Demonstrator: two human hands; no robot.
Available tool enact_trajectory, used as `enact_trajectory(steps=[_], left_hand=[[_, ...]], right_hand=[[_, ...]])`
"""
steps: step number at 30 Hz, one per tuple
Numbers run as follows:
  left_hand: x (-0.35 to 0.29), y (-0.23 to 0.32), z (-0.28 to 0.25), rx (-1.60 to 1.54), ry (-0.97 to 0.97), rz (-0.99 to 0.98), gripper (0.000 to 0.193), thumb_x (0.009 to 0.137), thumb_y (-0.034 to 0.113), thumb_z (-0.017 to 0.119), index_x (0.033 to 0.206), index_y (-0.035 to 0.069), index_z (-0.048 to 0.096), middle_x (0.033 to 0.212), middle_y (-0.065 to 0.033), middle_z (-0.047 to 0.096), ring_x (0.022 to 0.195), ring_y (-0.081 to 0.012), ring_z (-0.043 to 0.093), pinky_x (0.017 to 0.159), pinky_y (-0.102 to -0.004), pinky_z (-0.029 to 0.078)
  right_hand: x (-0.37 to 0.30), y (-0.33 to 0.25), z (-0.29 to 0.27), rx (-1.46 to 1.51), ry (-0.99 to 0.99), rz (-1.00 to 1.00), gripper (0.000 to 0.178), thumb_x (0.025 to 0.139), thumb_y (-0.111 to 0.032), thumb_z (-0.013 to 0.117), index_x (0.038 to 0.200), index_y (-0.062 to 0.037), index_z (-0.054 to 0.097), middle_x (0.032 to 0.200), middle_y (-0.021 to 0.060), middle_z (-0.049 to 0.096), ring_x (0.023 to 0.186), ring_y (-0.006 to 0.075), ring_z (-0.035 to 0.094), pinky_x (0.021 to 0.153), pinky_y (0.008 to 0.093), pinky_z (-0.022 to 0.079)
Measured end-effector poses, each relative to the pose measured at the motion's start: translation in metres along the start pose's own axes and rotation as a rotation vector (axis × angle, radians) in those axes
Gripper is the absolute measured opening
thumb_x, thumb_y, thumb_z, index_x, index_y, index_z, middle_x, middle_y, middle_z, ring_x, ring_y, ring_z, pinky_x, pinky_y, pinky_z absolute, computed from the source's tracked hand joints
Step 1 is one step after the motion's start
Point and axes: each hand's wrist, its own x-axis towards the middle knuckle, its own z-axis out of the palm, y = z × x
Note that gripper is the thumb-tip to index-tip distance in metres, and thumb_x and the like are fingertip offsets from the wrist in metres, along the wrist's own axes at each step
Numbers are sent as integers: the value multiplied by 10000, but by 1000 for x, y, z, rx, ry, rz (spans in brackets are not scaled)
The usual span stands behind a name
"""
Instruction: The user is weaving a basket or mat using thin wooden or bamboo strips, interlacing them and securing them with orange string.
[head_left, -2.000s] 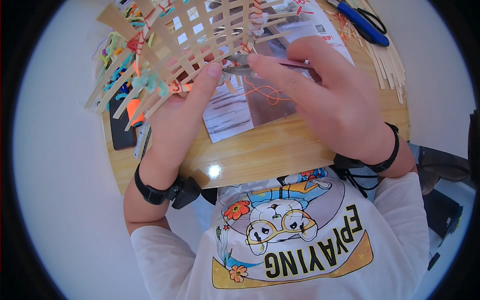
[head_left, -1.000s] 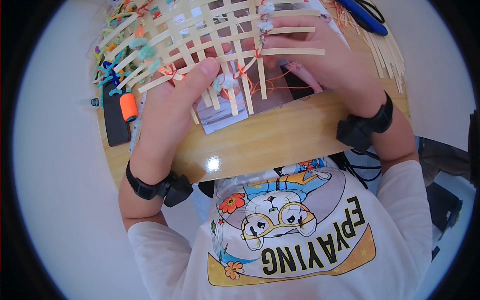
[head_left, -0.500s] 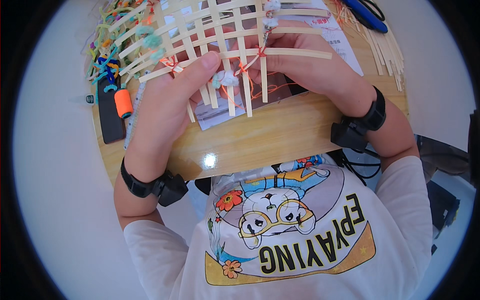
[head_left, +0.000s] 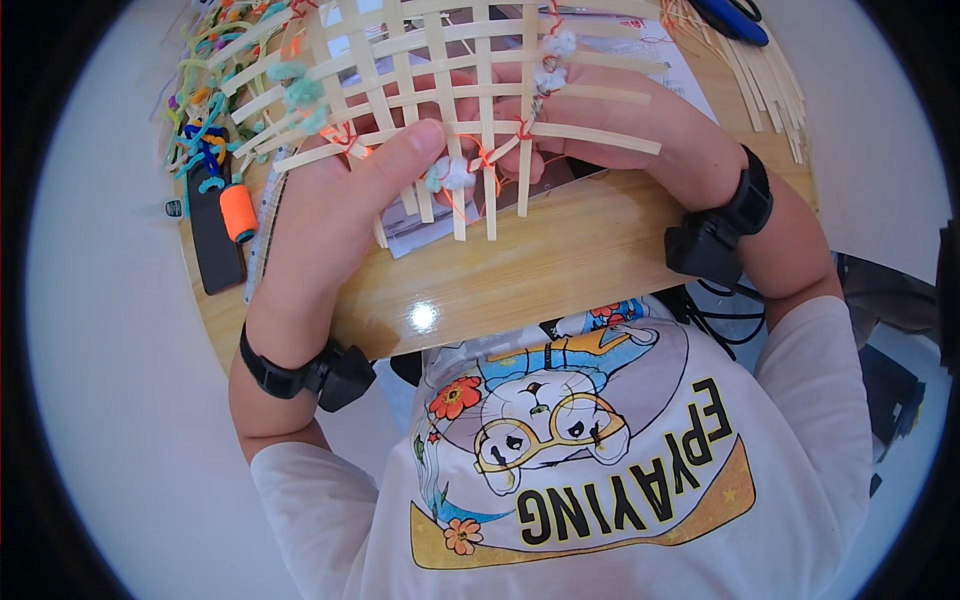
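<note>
A woven lattice of pale bamboo strips (head_left: 487,95) is held up over the near part of the table. My left hand (head_left: 325,215) grips its near left side, the thumb lying on top of the strips and the fingers underneath. From the right, my right hand (head_left: 625,125) reaches behind the lattice with its fingers curled near the lower crossing, partly hidden by strips. Red-orange thread ties several crossings. Fluffy white-and-mint yarn (head_left: 458,174) wraps part of the near edge, and mint yarn (head_left: 302,95) runs up the left side.
An orange thread spool (head_left: 238,212) stands beside a dark flat strip (head_left: 213,245) at the left. Beyond lie tangled coloured fuzzy stems (head_left: 205,130). Loose bamboo strips (head_left: 765,90) and a blue-handled tool (head_left: 730,20) are at the far right. Printed sheets (head_left: 680,85) lie under the lattice.
The lattice has tilted and shifted slightly, its near right strips now lower. My right hand has moved a little down, with its fingertips now showing below the near edge. My left hand keeps its hold.
</note>
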Motion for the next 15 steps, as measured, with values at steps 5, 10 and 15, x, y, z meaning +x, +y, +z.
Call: enact_trajectory(steps=[5,10,15], left_hand=[[1,-1,-2,43,-19,21,346,875,195,660,1161,9,597,1044,-60,664,900,-120,628,779,-268,509],[2,-1,-4,58,-17,37,354,870,193,663,1165,10,594,1047,-59,661,906,-121,627,783,-270,509],[-6,-1,-4,-46,-9,58,348,867,176,663,1164,9,590,1054,-70,658,916,-126,626,800,-270,507]], right_hand=[[0,-4,4,-145,-9,-43,211,918,-176,567,973,19,627,794,87,641,654,122,613,624,261,526],[-1,-4,6,-148,-13,-59,213,911,-188,584,970,11,632,779,73,628,660,118,601,612,258,514],[3,-7,-3,-284,28,-143,216,904,-200,602,966,3,637,764,58,615,665,115,589,599,255,501]])
